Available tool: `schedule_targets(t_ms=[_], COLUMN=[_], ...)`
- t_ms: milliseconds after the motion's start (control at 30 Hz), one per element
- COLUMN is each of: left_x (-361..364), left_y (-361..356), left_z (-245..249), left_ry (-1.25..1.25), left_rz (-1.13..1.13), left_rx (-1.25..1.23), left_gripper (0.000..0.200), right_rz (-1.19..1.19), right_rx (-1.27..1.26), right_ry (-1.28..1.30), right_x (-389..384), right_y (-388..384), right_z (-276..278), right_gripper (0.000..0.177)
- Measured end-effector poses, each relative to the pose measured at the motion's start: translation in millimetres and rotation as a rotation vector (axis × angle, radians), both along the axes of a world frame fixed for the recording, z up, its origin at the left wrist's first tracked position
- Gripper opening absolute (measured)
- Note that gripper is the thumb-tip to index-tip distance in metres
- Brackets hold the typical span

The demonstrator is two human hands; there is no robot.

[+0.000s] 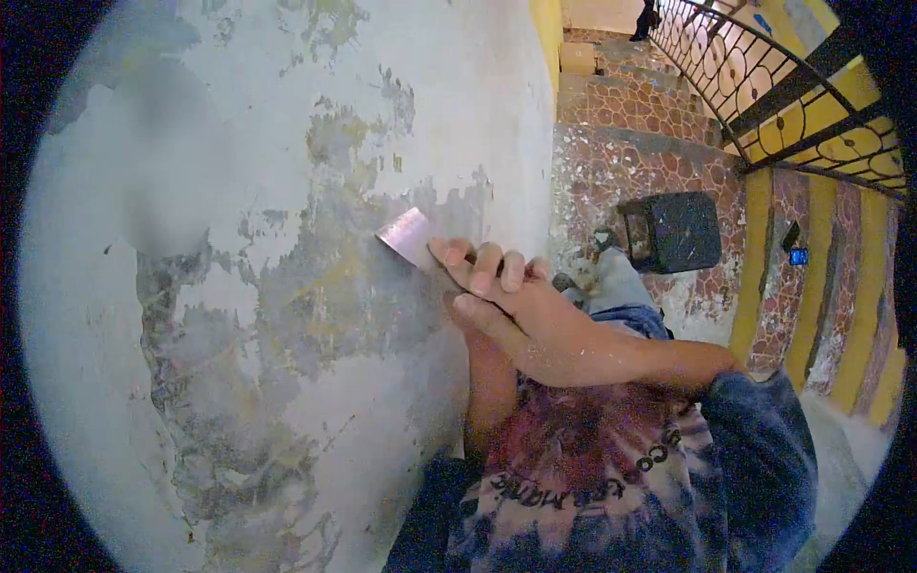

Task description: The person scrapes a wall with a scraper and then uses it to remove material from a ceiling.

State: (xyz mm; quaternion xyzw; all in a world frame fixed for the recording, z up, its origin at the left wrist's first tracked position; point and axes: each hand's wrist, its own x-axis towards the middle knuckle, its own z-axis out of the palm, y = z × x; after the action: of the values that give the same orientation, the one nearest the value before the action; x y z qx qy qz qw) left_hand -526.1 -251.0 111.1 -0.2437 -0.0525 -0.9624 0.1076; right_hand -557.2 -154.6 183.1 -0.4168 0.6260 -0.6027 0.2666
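Note:
A scraper with a flat metal blade (406, 235) lies against the patchy wall (287, 315), its edge pointing up and left. My right hand (549, 334) is closed round its handle, which the fingers mostly hide. My left hand (487, 267) comes from beneath and behind; its bent fingers wrap over the handle and the edge of my right hand, while its palm is hidden. Around the blade the wall shows grey bare patches and ragged remains of white coating.
To the right, a dark plastic stool or container (671, 232) stands on the patterned floor (640, 100). Beyond it are a black metal railing (778, 115) and yellow-edged steps (820, 296). A cardboard-coloured box (577, 58) sits at the top.

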Motion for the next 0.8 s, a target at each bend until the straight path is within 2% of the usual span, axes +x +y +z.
schedule_targets(t_ms=[33, 100, 233, 300, 400, 433, 500, 633, 700, 733, 800], left_x=[-2, -2, -8, 5, -5, -5, -9, -5, -12, -15, -12], left_y=[1, 6, -4, 4, -6, -3, 6, 2, -1, 1, 12], left_z=[5, 17, -1, 0, -7, -2, 16, -7, 2, 0, -6], left_ry=[0.003, -0.259, -0.098, -0.141, -0.2, -0.2, -0.181, -0.139, -0.208, -0.198, -0.281], left_rz=[0.001, 0.201, 0.116, 0.089, 0.149, 0.155, 0.183, 0.12, 0.109, 0.112, 0.202], left_rx=[0.001, 0.168, 0.004, -0.004, 0.044, 0.044, -0.057, -0.048, 0.14, 0.138, 0.118], left_gripper=[0.037, 0.032, 0.026, 0.021, 0.02, 0.02, 0.022, 0.025, 0.029, 0.029, 0.032], right_rz=[0.001, -0.065, -0.063, -0.055, -0.133, -0.128, -0.091, -0.06, -0.157, -0.153, -0.032], right_rx=[0.001, 0.008, 0.061, -0.183, -0.023, -0.024, 0.01, -0.017, -0.032, -0.035, 0.123], right_ry=[0.003, -0.06, 0.016, -0.081, 0.009, 0.009, -0.154, -0.11, -0.034, -0.025, -0.172], right_x=[-5, -12, -10, -3, -11, -11, -13, -11, -17, -21, -24], right_y=[-5, -18, -14, -7, -19, -17, -12, -9, -21, -19, -9], right_z=[5, 11, -3, -7, 2, 4, 7, -16, -15, -13, -11], right_gripper=[0.05, 0.048, 0.047, 0.042, 0.042, 0.042, 0.041, 0.039, 0.038, 0.038, 0.036])
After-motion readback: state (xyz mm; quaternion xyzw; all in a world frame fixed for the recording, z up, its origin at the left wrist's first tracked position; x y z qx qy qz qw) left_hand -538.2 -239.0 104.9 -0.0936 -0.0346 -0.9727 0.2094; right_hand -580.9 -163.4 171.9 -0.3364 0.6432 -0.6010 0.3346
